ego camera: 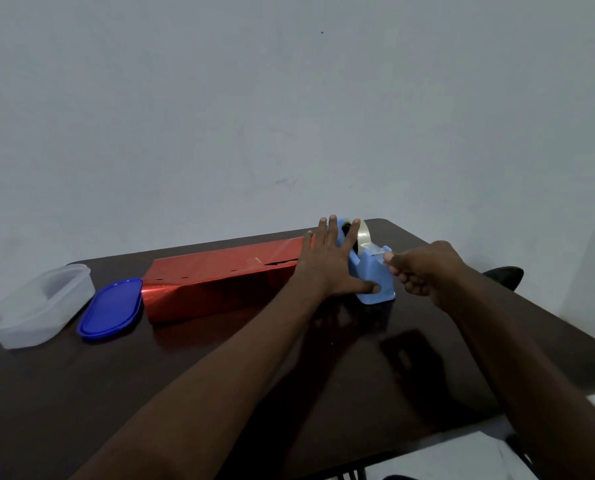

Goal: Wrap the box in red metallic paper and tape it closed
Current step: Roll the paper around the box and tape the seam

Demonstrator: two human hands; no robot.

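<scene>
A long box wrapped in red metallic paper (219, 282) lies across the dark table (150, 393), its right end behind my left hand. A light blue tape dispenser (375, 275) with a roll of clear tape (363, 233) stands just right of the box. My left hand (330, 261) lies flat with spread fingers against the dispenser's left side, thumb on its base. My right hand (424, 271) has curled fingers at the dispenser's cutter end, and its thumb and forefinger pinch the end of the tape (380, 251).
A clear plastic container (43, 303) and its blue lid (112, 308) lie at the table's left. A grey wall rises behind the table. A dark chair part (503, 273) shows past the right edge, and pale floor (462, 459) below the front right.
</scene>
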